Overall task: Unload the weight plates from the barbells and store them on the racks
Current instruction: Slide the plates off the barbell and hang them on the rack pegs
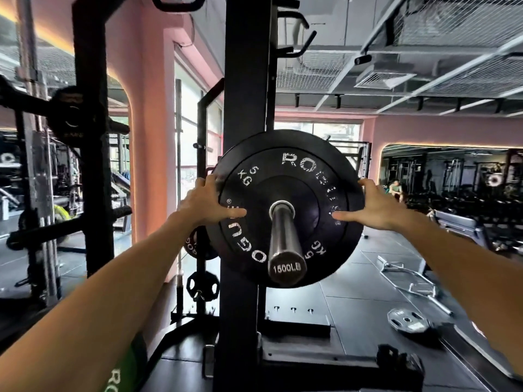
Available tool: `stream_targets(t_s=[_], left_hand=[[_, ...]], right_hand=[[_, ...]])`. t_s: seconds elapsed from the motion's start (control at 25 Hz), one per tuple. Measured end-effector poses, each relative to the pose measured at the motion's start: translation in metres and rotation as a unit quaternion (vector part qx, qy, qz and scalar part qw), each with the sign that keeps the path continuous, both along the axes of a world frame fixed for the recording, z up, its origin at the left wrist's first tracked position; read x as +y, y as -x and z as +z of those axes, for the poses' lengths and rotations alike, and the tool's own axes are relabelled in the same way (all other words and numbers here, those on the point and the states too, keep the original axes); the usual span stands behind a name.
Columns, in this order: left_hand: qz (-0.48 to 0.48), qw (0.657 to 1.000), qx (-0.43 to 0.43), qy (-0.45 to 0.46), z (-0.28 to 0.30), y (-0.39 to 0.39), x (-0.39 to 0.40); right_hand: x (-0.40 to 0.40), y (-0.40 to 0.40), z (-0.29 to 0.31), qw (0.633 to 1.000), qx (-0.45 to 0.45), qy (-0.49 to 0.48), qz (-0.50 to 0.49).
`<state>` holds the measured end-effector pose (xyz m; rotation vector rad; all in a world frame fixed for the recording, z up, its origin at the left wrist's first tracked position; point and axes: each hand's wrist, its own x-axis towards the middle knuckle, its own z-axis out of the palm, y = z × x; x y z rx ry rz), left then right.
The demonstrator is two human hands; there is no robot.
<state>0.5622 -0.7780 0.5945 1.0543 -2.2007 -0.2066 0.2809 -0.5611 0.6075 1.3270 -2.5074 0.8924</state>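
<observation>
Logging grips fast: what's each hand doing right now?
Left hand: grips the plate at its left edge.
Right hand: grips the plate's right edge.

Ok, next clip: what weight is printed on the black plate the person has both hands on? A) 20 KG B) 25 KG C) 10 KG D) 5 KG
D: the black plate shows "5 KG" in white at its upper left and again at its lower right, with the left hand and right hand on its edges.
</observation>
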Motion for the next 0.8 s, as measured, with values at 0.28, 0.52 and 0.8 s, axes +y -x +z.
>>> stream_targets(t_s=[0.28, 0.52, 0.8], left_hand=[[-0.009, 0.996, 0.078, -0.030, 0.006, 0.056, -0.097], [-0.046, 0.973, 0.224, -0.005, -0.007, 0.073, -0.126], [-0.051, 0.970, 0.235, -0.026, 0.003, 0.050, -0.094]], right_hand=[[-0.092, 0.064, -0.004, 0.990, -0.071, 0.123, -0.001], [-0.110, 0.087, -0.008, 0.969, -0.120, 0.215, -0.008], [-0.081, 0.068, -0.013, 0.962, -0.151, 0.228, 0.002]])
